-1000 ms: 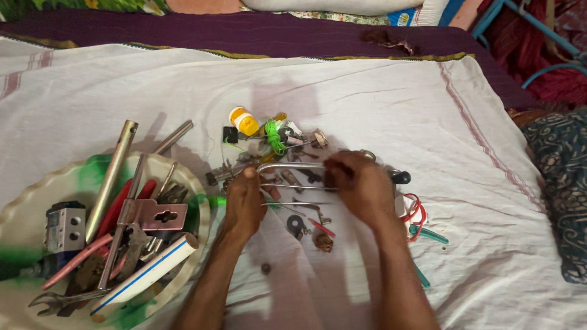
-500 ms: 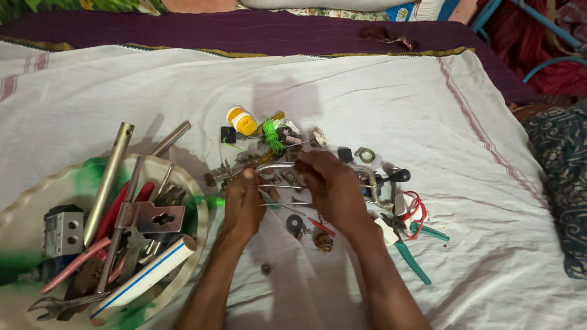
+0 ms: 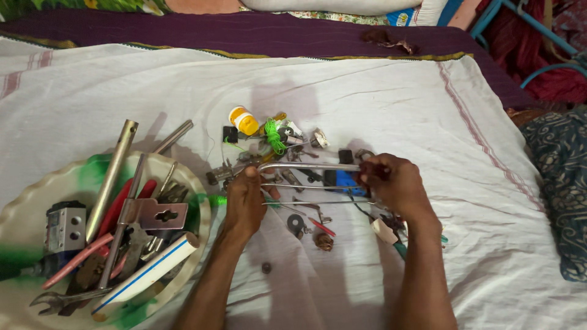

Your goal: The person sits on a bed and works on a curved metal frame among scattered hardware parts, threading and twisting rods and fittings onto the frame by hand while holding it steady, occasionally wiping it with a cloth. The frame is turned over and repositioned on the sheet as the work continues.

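My left hand (image 3: 244, 198) and my right hand (image 3: 394, 183) each grip one end of a set of thin metal rods (image 3: 309, 166) held level above a white cloth (image 3: 379, 104). Three rods run side by side between the hands. Under and around them lies a scatter of small hardware: a yellow-capped bottle (image 3: 243, 120), a coil of green wire (image 3: 274, 139), a blue piece (image 3: 343, 179), a red-handled small tool (image 3: 322, 227), a round nut-like part (image 3: 323, 241) and a white plug (image 3: 385, 231).
A pale round bowl (image 3: 195, 201) at the left holds pipes, a spanner, a metal block, red-handled tools and a white tube with a blue stripe. A purple cloth band (image 3: 275, 36) runs along the far edge. Patterned fabric (image 3: 562, 183) lies at the right.
My right hand moved left toward the middle, then back out to the right, and the rods now stretch full length between both hands. The left hand stayed in place.
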`<state>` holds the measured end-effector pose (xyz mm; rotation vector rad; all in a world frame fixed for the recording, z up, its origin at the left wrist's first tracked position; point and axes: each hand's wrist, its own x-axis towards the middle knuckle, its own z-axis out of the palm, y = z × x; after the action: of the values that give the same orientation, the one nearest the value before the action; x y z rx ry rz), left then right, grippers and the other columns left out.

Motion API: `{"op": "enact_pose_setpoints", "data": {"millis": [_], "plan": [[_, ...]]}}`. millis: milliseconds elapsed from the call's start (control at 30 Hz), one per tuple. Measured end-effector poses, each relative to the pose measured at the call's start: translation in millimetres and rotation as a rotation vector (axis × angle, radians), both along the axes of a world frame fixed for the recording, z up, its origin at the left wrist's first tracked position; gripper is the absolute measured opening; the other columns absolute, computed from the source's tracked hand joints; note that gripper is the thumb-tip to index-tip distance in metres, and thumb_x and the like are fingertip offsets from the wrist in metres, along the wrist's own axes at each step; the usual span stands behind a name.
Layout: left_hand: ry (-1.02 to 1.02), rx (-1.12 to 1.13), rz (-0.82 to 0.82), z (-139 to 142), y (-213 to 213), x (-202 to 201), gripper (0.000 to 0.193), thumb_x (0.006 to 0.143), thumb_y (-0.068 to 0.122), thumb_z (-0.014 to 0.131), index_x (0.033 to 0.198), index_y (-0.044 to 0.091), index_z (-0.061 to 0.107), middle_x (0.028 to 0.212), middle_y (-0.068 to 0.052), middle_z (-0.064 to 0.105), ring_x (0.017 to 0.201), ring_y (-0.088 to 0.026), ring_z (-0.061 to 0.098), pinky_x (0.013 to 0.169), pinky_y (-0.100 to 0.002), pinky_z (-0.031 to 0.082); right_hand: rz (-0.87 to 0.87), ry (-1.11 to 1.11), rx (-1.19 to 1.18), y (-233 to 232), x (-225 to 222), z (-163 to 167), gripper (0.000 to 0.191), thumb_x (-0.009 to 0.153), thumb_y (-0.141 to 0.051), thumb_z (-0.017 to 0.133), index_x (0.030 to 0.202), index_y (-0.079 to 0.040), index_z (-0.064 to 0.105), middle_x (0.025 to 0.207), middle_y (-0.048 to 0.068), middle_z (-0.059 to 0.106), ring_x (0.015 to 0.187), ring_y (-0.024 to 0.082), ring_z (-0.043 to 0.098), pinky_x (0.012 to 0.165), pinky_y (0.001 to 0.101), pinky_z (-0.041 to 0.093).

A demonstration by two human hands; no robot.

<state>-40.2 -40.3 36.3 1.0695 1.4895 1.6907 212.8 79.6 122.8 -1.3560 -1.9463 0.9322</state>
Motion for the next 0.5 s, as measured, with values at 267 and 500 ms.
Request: {"op": "enact_pose_setpoints", "data": {"millis": [267,500], "plan": [[0.004,-0.01,0.015,3.1,-0.5,-0.5,0.08,0.099,0.068,0.027,0.11,0.002,0.069,0.064,-0.006,0.067,0.045,-0.008,0.05,0.039,-0.026,0.036,-0.056,-0.062,0.076,-7.4,-12.9,2.2,0.024,0.085,0.001,0.075,0.109,-0.001,0.075,0.093,0.011,0.079,0.08,0.014,0.072,0.07,0.0289,0.057],[-0.002,-0.005,0.006,6.4,-2.4,1.1,0.081,0.098,0.069,0.027,0.116,0.002,0.069,0.064,-0.006,0.066,0.045,-0.008,0.049,0.039,-0.026,0.036,0.185,0.038,0.251,-27.1,-47.7,1.5,0.023,0.087,-0.002,0.074,0.109,-0.006,0.074,0.099,0.009,0.08,0.086,0.015,0.076,0.076,0.0286,0.062]]}}
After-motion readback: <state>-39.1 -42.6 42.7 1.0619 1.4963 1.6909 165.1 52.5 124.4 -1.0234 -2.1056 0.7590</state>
